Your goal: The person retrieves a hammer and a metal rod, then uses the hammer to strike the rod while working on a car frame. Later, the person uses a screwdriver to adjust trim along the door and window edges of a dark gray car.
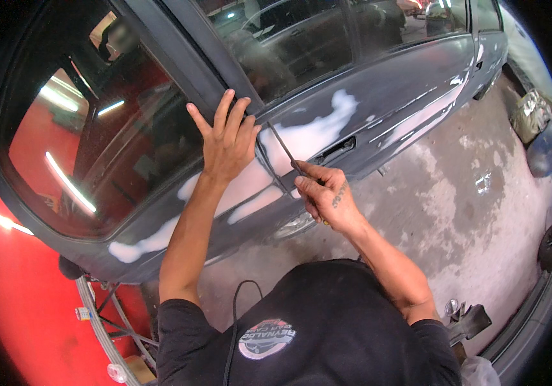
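Your left hand lies flat and open, fingers spread, on the grey car door right at its upper edge, where the panel meets the window and the dark pillar; it grips nothing, it just braces you and steadies the panel beside the seam. Your right hand is closed around a thin dark tool, probably a file or narrow blade, hard to tell at this size. The tool angles up and left from your fist, its tip sitting in the gap between the two doors, just right of your left fingertips, so both hands work the same seam, close but not touching. Pale filler patches spread over the panel around the door handle and along the lower edge. Stained concrete floor below; a cable runs down your black shirt.
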`<control>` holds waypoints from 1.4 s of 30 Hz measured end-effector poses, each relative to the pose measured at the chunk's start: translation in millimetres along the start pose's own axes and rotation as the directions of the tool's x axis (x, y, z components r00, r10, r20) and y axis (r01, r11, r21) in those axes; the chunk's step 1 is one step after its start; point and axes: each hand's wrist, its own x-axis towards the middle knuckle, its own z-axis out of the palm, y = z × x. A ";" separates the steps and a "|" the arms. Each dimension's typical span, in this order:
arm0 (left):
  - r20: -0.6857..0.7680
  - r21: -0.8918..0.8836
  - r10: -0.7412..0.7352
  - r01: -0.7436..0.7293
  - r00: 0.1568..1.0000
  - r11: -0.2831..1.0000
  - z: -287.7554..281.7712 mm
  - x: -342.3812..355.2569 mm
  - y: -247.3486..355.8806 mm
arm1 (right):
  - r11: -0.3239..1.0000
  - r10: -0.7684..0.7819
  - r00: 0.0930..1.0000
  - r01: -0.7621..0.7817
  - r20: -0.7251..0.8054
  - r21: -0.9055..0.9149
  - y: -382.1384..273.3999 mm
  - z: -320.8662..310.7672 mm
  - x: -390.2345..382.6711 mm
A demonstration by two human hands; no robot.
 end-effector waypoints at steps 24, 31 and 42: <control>-0.032 -0.007 -0.018 0.018 0.999 1.000 5.6 -0.8 0.6 | 0.999 0.005 1.000 -0.006 0.026 0.047 -6.0 2.2 -0.1; -0.048 -0.004 -0.015 0.014 0.999 1.000 5.3 -1.8 0.1 | 0.992 0.052 0.998 -0.056 0.037 0.116 -10.4 3.2 -0.2; -0.029 -0.012 -0.034 0.034 0.999 0.999 3.3 -0.9 1.9 | 1.000 0.006 1.000 -0.006 0.031 -0.009 -15.7 4.0 -1.3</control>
